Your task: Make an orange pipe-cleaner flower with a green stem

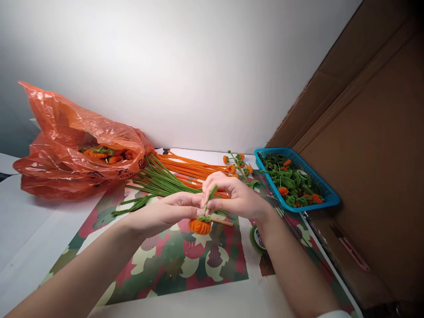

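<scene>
A small orange pipe-cleaner pumpkin (200, 226) hangs upside up in front of me, its green stem rising between my fingers. My left hand (174, 208) pinches it near the green top. My right hand (238, 194) closes its fingertips on the green stem just above. Behind my hands lie a bundle of green pipe cleaners (162, 179) and a bundle of orange pipe cleaners (188, 164). A thin wooden stick (222, 221) lies just beyond the pumpkin. Partly hidden by my right forearm is a roll of green tape (256, 240).
An orange plastic bag (79, 163) holding several orange and green pieces stands at the left. At the right is a blue basket (331, 202) of green and orange pieces. Beside it rises a cardboard wall (364, 132), with a pink cutter (353, 251) below. A sprig with small pumpkins (239, 163) lies behind.
</scene>
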The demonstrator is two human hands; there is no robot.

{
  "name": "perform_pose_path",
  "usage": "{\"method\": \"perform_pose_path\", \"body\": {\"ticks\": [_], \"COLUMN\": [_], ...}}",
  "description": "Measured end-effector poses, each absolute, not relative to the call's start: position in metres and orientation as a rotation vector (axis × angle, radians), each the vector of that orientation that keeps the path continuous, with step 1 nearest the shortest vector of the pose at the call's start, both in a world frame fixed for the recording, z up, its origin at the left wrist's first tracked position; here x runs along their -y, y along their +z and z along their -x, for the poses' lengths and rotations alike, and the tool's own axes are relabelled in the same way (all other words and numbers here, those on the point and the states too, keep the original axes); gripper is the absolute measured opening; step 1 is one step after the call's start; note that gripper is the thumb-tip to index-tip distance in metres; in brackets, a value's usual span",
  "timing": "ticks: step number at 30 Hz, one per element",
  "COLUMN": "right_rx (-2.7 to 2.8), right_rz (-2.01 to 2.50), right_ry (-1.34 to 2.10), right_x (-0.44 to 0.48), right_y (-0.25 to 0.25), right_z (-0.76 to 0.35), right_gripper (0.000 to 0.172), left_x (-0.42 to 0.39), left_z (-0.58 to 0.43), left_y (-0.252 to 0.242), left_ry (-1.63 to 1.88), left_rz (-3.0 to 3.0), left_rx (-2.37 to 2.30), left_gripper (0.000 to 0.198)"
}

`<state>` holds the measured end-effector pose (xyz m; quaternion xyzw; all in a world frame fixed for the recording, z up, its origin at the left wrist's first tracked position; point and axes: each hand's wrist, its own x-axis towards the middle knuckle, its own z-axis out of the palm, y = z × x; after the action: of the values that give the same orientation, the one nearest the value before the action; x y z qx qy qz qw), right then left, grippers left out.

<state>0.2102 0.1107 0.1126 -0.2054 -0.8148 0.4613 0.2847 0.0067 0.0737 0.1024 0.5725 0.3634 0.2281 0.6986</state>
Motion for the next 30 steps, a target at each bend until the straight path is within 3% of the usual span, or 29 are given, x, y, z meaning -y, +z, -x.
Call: {"method": "perform_pose_path", "body": {"ticks": [8,17,26,30], "right_rx": [2.266,2.120,2.138,2.136], "right_rz": [0.860,0.769,0.824,0.719], "right_ry": [0.962,1.362,1.321,1.364], "right_x": [-0.102,-0.110,-0.107,-0.105], "right_y": [0.118,0.113,0.117,0.121], "right_z": [-0.203,-0.208,-0.211,-0.212], "right_gripper": [0.012,0.005,0.001,0.008], "left_x": [-0.075,-0.074,-0.075,-0.080], "left_z": [-0.004,-0.002,-0.002,-0.002], "left_y": [0.111,0.112,0.114,0.100], "left_ry": [0.574,0.504,0.473,0.426], "left_rz": [-1.654,-1.601,-1.448,-1.270], "left_rx": [-1.072,-0.996,-0.860,-0.658], "left_gripper": [0.028,0.026,0.018,0.020]}}
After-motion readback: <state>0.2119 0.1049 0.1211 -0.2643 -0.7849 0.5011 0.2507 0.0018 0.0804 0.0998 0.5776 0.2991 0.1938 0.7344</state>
